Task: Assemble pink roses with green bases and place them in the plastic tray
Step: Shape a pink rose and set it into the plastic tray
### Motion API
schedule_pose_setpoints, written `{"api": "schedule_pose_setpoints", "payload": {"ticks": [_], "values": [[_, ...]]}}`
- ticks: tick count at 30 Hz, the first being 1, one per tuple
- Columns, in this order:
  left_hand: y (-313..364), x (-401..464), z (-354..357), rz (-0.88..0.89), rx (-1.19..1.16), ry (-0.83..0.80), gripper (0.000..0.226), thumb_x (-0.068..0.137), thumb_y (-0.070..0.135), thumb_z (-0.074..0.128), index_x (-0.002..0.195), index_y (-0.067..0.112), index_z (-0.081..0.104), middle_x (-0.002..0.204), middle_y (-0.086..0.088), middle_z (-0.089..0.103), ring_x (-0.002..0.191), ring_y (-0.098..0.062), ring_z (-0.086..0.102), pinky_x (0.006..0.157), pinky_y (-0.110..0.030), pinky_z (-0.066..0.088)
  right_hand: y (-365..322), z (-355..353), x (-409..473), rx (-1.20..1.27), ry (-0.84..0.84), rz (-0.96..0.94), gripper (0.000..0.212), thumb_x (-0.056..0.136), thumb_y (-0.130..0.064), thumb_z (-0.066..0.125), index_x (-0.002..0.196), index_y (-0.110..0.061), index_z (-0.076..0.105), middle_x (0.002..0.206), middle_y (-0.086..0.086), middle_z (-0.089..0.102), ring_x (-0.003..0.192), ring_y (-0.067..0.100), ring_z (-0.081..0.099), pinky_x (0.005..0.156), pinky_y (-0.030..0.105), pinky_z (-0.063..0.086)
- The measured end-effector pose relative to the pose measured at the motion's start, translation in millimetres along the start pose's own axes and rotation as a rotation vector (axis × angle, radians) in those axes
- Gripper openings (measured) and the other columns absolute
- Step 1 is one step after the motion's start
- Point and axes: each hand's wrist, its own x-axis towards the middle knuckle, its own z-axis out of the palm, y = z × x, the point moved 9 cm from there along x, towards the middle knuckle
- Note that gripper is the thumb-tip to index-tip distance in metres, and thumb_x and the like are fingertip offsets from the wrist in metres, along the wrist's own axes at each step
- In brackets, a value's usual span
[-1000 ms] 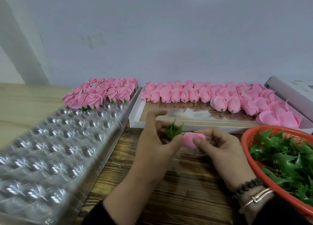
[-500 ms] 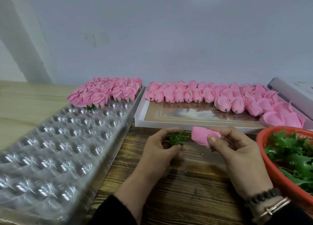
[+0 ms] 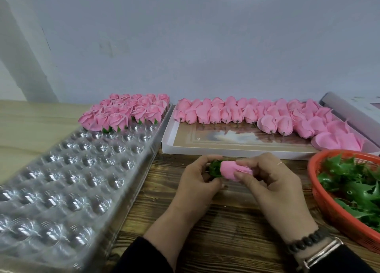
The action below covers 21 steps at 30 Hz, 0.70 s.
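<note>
My left hand [image 3: 197, 180] pinches a green base [image 3: 215, 168] over the wooden table. My right hand [image 3: 269, 182] grips a pink rose [image 3: 230, 170] lying on its side, its stem end pressed into the base. The clear plastic tray [image 3: 67, 182] with several round wells stretches along the left. Several finished roses with green bases [image 3: 125, 112] fill its far end. Loose pink rose heads [image 3: 265, 116] lie in rows in a white box [image 3: 170, 133] behind my hands.
A red basket [image 3: 337, 215] holding several green bases [image 3: 353, 186] sits at the right edge. A pale box lid [image 3: 349, 112] lies at the far right. A grey wall stands close behind everything.
The rose and the green base were apart half a second ago; my hands have brought them together, and the rose now sits in the base.
</note>
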Motion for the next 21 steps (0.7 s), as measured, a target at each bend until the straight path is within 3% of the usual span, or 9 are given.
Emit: {"api": "schedule_pose_setpoints", "payload": {"ticks": [5, 8, 12, 15, 18, 21], "values": [[0.1, -0.2, 5.0, 0.009, 0.028, -0.029, 0.045, 0.079, -0.008, 0.062, 0.106, 0.027, 0.060, 0.102, -0.002, 0.067, 0.094, -0.017, 0.066, 0.080, -0.024, 0.053, 1.2, 7.8, 2.6, -0.045, -0.034, -0.039, 0.031, 0.073, -0.005, 0.074, 0.081, -0.033, 0.065, 0.079, -0.011, 0.055, 0.077, 0.007, 0.055, 0.065, 0.014, 0.045], [0.5, -0.2, 6.3, 0.019, 0.091, -0.028, 0.045, 0.081, -0.005, 0.062, 0.109, 0.030, 0.057, 0.106, 0.000, 0.066, 0.099, -0.017, 0.064, 0.088, -0.030, 0.052, -2.6, 9.3, 3.1, -0.098, -0.039, -0.085, 0.020, 0.074, -0.005, 0.074, 0.083, -0.023, 0.069, 0.079, -0.012, 0.053, 0.078, 0.005, 0.054, 0.066, 0.013, 0.043], [3.5, -2.0, 11.3, 0.041, 0.167, -0.010, 0.050, 0.080, -0.007, 0.059, 0.124, 0.016, 0.054, 0.111, -0.006, 0.065, 0.103, -0.019, 0.062, 0.095, -0.040, 0.048, -10.8, 13.1, 2.4, -0.144, -0.082, -0.148, 0.010, 0.077, -0.010, 0.073, 0.083, -0.017, 0.069, 0.080, -0.011, 0.052, 0.080, 0.000, 0.054, 0.069, 0.003, 0.039], [5.3, -4.3, 14.3, 0.052, 0.171, 0.008, 0.057, 0.079, -0.011, 0.056, 0.130, 0.014, 0.050, 0.114, -0.008, 0.064, 0.104, -0.021, 0.062, 0.096, -0.042, 0.047, -14.6, 15.1, 1.4, -0.191, -0.086, -0.184, 0.015, 0.075, -0.002, 0.073, 0.083, -0.013, 0.069, 0.079, -0.007, 0.051, 0.077, 0.007, 0.053, 0.068, 0.005, 0.040], [8.9, -7.6, 18.5, 0.071, 0.074, 0.005, 0.064, 0.079, -0.016, 0.050, 0.127, 0.026, 0.049, 0.115, -0.006, 0.062, 0.102, -0.020, 0.062, 0.093, -0.035, 0.049, -16.7, 9.7, 2.7, -0.229, -0.035, -0.222, 0.020, 0.073, 0.001, 0.073, 0.084, -0.014, 0.068, 0.079, -0.008, 0.050, 0.076, 0.006, 0.052, 0.069, 0.002, 0.039], [10.6, -6.9, 19.7, 0.080, -0.006, -0.037, 0.076, 0.079, -0.017, 0.049, 0.125, 0.043, 0.041, 0.107, -0.002, 0.061, 0.087, -0.019, 0.063, 0.080, -0.030, 0.051, -10.7, 7.2, 5.0, -0.190, -0.030, -0.189, 0.020, 0.075, -0.002, 0.073, 0.086, -0.017, 0.069, 0.079, -0.011, 0.053, 0.077, 0.005, 0.054, 0.070, 0.004, 0.040]]}}
